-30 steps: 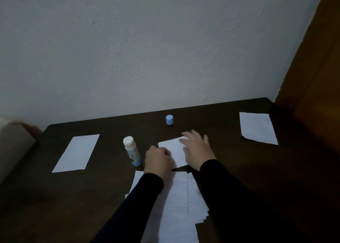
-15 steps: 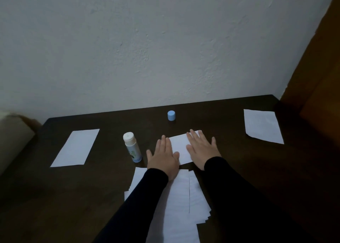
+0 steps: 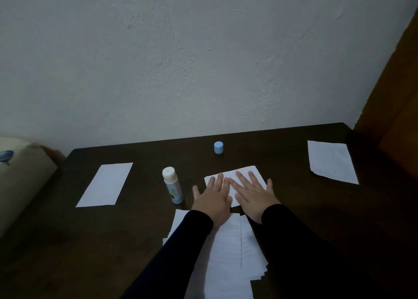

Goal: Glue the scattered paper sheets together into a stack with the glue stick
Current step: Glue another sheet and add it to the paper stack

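Note:
A small white paper sheet [image 3: 245,171] lies at the middle of the dark table [image 3: 140,242]. My left hand [image 3: 212,199] and my right hand [image 3: 253,194] both press flat on it, fingers straight and spread. The glue stick [image 3: 172,187] stands upright just left of my left hand, its white glue end uncovered. Its blue cap [image 3: 218,147] stands apart, further back. Below my wrists lies an uneven pile of white sheets [image 3: 233,253], partly hidden by my sleeves. One loose sheet [image 3: 105,184] lies at the left, another loose sheet [image 3: 331,161] at the far right.
A pale wall [image 3: 203,61] rises right behind the table's back edge. A brown wooden panel [image 3: 398,95] stands at the right. A beige cushioned object [image 3: 20,178] borders the table's left side.
My left hand went from curled at the sheet's left edge to flat on it. Both hands now press the sheet with spread fingers, slid a little forward.

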A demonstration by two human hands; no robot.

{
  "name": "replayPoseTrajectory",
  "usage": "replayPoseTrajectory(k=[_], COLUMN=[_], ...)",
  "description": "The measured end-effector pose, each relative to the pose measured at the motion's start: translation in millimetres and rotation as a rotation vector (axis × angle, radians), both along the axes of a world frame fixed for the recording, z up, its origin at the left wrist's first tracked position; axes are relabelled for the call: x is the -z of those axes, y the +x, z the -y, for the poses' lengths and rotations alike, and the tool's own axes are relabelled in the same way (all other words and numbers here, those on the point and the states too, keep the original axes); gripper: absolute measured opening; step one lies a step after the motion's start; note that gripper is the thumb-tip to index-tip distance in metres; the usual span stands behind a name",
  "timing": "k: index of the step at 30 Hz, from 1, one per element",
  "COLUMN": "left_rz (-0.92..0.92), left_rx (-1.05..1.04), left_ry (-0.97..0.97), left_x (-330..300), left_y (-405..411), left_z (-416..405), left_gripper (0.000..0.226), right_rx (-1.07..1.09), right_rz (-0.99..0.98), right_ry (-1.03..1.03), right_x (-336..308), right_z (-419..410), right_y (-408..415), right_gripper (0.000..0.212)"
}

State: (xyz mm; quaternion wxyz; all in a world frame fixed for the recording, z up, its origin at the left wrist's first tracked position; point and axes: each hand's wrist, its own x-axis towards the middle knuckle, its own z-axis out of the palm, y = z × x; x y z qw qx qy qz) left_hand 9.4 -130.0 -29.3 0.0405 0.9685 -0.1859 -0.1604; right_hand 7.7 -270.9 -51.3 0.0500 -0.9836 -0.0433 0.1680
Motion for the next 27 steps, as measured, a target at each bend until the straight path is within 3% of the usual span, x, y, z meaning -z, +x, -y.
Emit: replayPoseTrajectory(k=[17,27], left_rz=[-0.038,-0.011], left_rx=[-0.204,-0.165], left_ry=[0.049,0.022], left_x=[2,0], left_y=[-1,-11], left_z=[-6,-11], left_gripper=[0.061,0.062], right_rx=[0.218,0.216], right_rz=[0.012,-0.024], right_ry=[0.006,0.024], right_x=[0,-2], right_z=[4,0], right_y=[3,-11], right_gripper=[0.060,0.061])
